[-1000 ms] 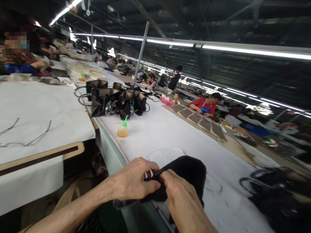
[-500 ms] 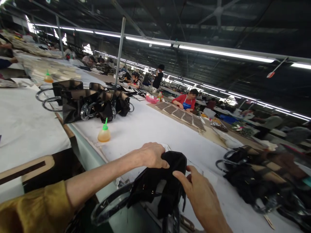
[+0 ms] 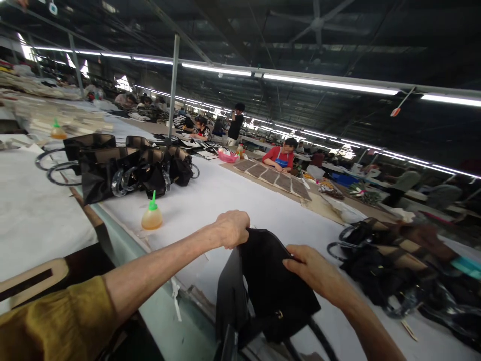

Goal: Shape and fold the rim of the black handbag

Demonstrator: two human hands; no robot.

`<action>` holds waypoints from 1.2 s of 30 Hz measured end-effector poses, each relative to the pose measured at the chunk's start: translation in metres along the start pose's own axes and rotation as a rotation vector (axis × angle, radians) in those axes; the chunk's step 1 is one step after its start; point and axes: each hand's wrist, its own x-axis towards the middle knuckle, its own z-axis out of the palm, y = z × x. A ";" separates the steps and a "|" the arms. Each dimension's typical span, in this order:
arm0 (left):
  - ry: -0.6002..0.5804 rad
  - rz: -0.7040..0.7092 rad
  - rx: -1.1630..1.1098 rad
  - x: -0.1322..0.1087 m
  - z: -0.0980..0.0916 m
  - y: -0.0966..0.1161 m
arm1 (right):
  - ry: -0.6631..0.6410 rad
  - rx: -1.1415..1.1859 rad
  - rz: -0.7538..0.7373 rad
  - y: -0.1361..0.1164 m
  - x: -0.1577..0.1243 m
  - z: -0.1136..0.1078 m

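Observation:
A black handbag [image 3: 276, 281] hangs at the near edge of the white-covered table, a panel of it spread toward me. My left hand [image 3: 233, 229] is closed around the panel's upper left corner. With thumb and fingers, my right hand [image 3: 310, 268] pinches the right edge of the same panel. The bag's strap-like handles drop toward the bottom of the view, and a small gold-coloured fitting shows low on the panel. Beyond my left forearm stands a squeeze bottle [image 3: 152, 216] with a green nozzle and amber liquid.
Black handbags [image 3: 108, 168] with plastic-wrapped handles stand at the back left. More black bags [image 3: 391, 273] are heaped on the right. Across the white table [image 3: 225, 193], a person in red [image 3: 278, 156] works over brown panels [image 3: 268, 176]. A pink basket [image 3: 228, 156] sits behind.
The bag has turned and dropped lower, so its panel now stretches broad between my hands. My left hand has shifted slightly left onto the corner; the right hand has moved a little right.

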 end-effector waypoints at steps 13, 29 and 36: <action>0.239 0.058 0.035 -0.003 0.038 -0.024 | 0.145 -0.282 0.027 -0.012 -0.003 0.017; 0.229 0.022 0.056 -0.005 0.040 -0.016 | 0.038 -0.085 0.034 -0.015 0.008 0.009; 0.256 0.033 -0.063 -0.005 0.048 -0.022 | 0.059 -0.162 0.125 -0.015 -0.020 0.029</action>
